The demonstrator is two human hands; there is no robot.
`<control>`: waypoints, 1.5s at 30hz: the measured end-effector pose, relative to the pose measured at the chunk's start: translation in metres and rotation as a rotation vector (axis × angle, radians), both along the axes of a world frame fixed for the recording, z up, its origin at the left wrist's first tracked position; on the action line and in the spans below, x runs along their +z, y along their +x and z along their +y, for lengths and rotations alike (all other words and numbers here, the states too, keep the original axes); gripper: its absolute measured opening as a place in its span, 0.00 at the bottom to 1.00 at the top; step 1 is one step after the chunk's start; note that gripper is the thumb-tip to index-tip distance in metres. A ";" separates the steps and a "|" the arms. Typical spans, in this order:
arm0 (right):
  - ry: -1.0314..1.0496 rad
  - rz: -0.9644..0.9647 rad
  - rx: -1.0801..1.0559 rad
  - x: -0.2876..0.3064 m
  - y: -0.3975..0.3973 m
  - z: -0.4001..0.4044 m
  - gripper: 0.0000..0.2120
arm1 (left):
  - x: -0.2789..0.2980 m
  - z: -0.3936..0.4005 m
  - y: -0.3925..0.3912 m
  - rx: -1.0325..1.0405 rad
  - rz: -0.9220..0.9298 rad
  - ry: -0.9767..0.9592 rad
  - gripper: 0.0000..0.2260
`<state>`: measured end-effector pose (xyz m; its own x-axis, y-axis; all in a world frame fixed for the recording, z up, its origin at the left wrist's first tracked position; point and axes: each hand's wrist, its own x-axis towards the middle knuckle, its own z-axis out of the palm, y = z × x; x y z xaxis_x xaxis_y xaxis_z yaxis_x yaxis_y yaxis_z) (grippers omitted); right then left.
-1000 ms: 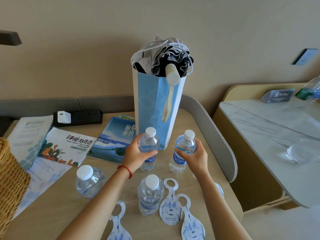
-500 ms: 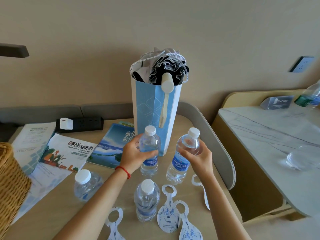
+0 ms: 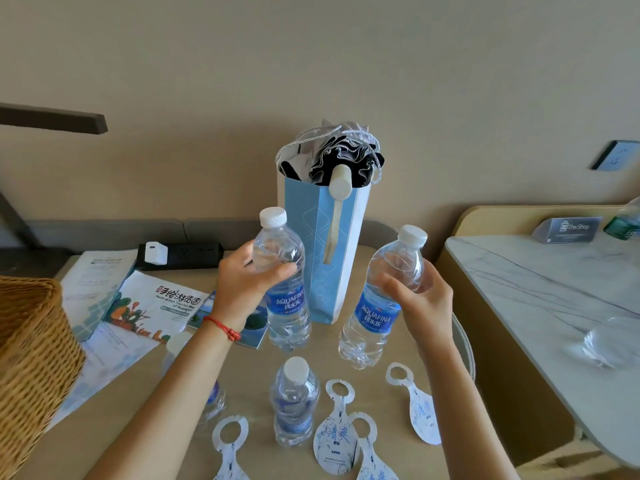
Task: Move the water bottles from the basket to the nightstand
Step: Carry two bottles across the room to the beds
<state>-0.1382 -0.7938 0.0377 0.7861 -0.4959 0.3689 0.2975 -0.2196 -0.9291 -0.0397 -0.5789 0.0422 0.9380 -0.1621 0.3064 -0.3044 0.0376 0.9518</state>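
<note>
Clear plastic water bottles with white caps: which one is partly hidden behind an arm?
The clear plastic bottle on the table's left, behind the left forearm. Two are held in hands; the fourth stands in plain view.

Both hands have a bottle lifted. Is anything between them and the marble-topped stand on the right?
Nothing visible blocks it. The right hand and its bottle are nearest the marble top; only an open gap lies between.

Basket [image 3: 31, 358] at table's [image 3: 363, 382] near-left edge. Leaflets [image 3: 152, 306] right of it, power strip [image 3: 183, 252] behind them. Bag [image 3: 325, 251] far centre, umbrella [image 3: 343, 161] in it. Two held bottles [image 3: 284, 271] [image 3: 384, 299] before the bag; third bottle [image 3: 294, 400] nearer, tags [image 3: 337, 441] right of it. Nightstand [image 3: 554, 306] at right.
</note>
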 end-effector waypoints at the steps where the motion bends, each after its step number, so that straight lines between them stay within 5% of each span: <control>1: -0.002 -0.017 0.012 0.006 -0.003 0.001 0.17 | 0.008 0.002 -0.004 0.013 0.000 -0.020 0.12; 13: -0.011 -0.071 0.076 0.047 -0.032 0.018 0.23 | 0.055 0.023 -0.032 -0.014 -0.040 -0.178 0.13; 24: 0.021 -0.055 -0.102 0.055 -0.062 0.068 0.23 | 0.064 0.064 -0.027 -0.160 -0.093 -0.183 0.13; 35: 0.042 -0.022 -0.369 0.048 -0.130 0.135 0.12 | 0.052 0.095 -0.053 -0.492 -0.019 -0.177 0.12; 45: 0.017 -0.017 -0.634 0.051 -0.228 0.146 0.19 | 0.039 0.036 -0.117 -0.808 0.106 -0.211 0.23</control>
